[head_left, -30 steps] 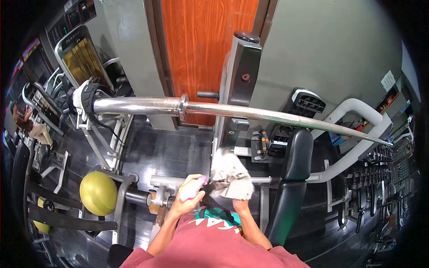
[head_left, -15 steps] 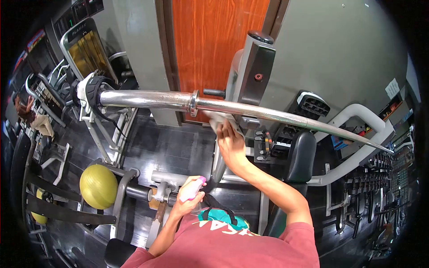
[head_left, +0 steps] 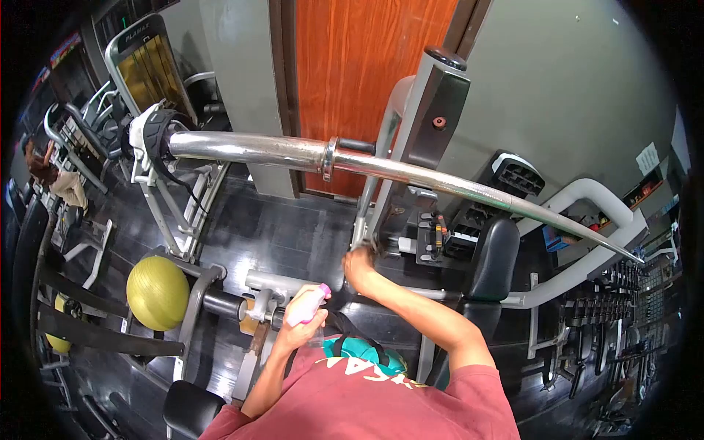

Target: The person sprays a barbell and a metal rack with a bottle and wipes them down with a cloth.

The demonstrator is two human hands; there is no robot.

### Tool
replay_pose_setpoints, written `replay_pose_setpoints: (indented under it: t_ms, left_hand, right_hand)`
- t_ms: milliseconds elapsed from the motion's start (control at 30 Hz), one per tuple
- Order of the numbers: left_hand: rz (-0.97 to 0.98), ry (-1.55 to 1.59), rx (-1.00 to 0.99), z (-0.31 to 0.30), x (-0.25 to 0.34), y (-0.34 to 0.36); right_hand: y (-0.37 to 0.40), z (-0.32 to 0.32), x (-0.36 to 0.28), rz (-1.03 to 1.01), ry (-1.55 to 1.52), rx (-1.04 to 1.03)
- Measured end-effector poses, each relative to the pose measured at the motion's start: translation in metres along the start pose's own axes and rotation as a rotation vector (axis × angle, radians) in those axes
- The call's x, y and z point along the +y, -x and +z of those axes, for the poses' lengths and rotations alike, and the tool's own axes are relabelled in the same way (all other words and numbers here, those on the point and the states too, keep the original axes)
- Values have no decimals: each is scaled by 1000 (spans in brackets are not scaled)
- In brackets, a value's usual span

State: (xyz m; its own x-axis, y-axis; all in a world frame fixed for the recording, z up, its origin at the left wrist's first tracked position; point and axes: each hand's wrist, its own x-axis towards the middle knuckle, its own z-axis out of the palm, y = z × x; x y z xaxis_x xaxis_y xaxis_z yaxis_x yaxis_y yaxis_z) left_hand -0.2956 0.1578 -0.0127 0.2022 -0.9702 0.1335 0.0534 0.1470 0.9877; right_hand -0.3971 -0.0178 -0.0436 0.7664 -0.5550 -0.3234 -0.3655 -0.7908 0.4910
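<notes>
My left hand (head_left: pixel 295 334) is wrapped round a small spray bottle (head_left: pixel 306 306) with a pink top, held upright in front of my shirt. Lower on the machine, my right hand (head_left: pixel 358 268) is curled beside the silver lower frame (head_left: pixel 360 233). The cloth it held against the bar is mostly hidden now, with only a blurred greyish patch at the fingers. Above both hands a shiny metal barbell (head_left: pixel 440 178) runs across the view, its collar (head_left: pixel 329 159) in front of the grey upright post (head_left: pixel 433 110).
A green exercise ball (head_left: pixel 157 293) rests in a rack at the left. A black padded backrest (head_left: pixel 491 257) stands at my right. Behind the post is a wooden door (head_left: pixel 359 73). Dumbbell racks (head_left: pixel 598 308) line the far right, and another person (head_left: pixel 55 176) is at the far left.
My right hand has left the barbell and moved down and slightly left, its fingers now curled in. My left hand keeps the spray bottle in nearly the same place. The view has shifted slightly.
</notes>
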Motion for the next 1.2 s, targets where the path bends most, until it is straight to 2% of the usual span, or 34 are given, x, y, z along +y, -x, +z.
replay_pose_setpoints:
  t_ms: [67, 100, 167, 200, 233, 300, 333, 367, 433, 467, 500, 567, 600, 633, 700, 767, 800, 833, 867, 900, 1000, 1033, 1067, 1100, 1133, 1167, 1200]
  left_hand:
    - [16, -3, -7, -3, -3, 3]
    - [17, -6, -8, -5, -3, 3]
    - [34, 1, 29, -7, -2, 5]
    - [34, 0, 19, -10, -5, 5]
    - [-8, 31, 45, -16, -9, 5]
    - [-50, 64, 63, -24, -15, 3]
    - [-49, 51, 68, -28, -15, 2]
    - [-49, 38, 75, -30, -15, 2]
    - [-44, -10, 76, -33, -11, 0]
    - [-38, -13, 81, -33, -8, -2]
    - [-31, -16, 87, -33, -7, -3]
    - [-33, -17, 76, -32, -8, -3]
    - [-39, -16, 68, -31, -8, -3]
    - [-37, -17, 72, -29, -6, -2]
    - [-18, -10, 63, -26, -1, -1]
    - [1, 2, 88, -26, -9, 4]
    - [19, 18, 110, -26, -13, 6]
    - [22, 18, 113, -26, -16, 6]
    - [14, 34, 109, -26, -19, 8]
    - [7, 50, 106, -27, -20, 9]
    - [-16, -16, 99, -31, -16, 11]
    - [-14, -19, 102, -33, -14, 12]
    - [-18, -38, 117, -35, -13, 12]
    - [-22, -56, 131, -36, -13, 12]
    - [-19, -54, 135, -38, -15, 13]
    - [-26, -18, 146, -39, -20, 14]
    - [-33, 19, 156, -39, -22, 14]
  right_hand:
    - [-1, 11, 5, -94, -259, -68]
    - [1, 12, 12, -93, -260, -65]
    - [17, 11, 24, 38, -870, 134]
    - [40, -13, 36, 103, -1484, 111]
    - [50, -20, 39, 112, -1484, 117]
    - [68, -28, 40, 51, -1454, 346]
    - [80, -42, 44, 136, -1617, 330]
    - [81, -36, 43, 126, -1715, 515]
    - [81, -35, 47, 8, -2398, 563]
    - [90, -53, 55, 68, -2818, 380]
    - [92, -59, 58, 0, -3066, 295]
    - [73, -53, 51, -295, -3429, 271]
    - [66, -67, 47, -811, -3420, 558]
    - [64, -83, 50, -537, -3528, 564]
    - [37, -79, 58, -793, -3678, 581]
    - [26, -69, 74, -1084, -3474, 844]
    - [33, -77, 80, -1089, -3432, 885]
    - [34, -75, 78, -565, -3394, 971]
    - [42, -75, 75, -44, -2711, 1056]
    - [51, -74, 73, 312, -1985, 1014]
    - [57, -62, 62, 328, -1946, 1030]
    - [61, -60, 57, 322, -1947, 1031]
    - [65, -61, 54, -145, -2789, 1052]
    - [72, -66, 50, -850, -3548, 862]
    - [81, -76, 42, -693, -3370, 1095]
    - [88, -83, 39, -486, -3287, 1152]
    - [99, -83, 39, -390, -3430, 1065]
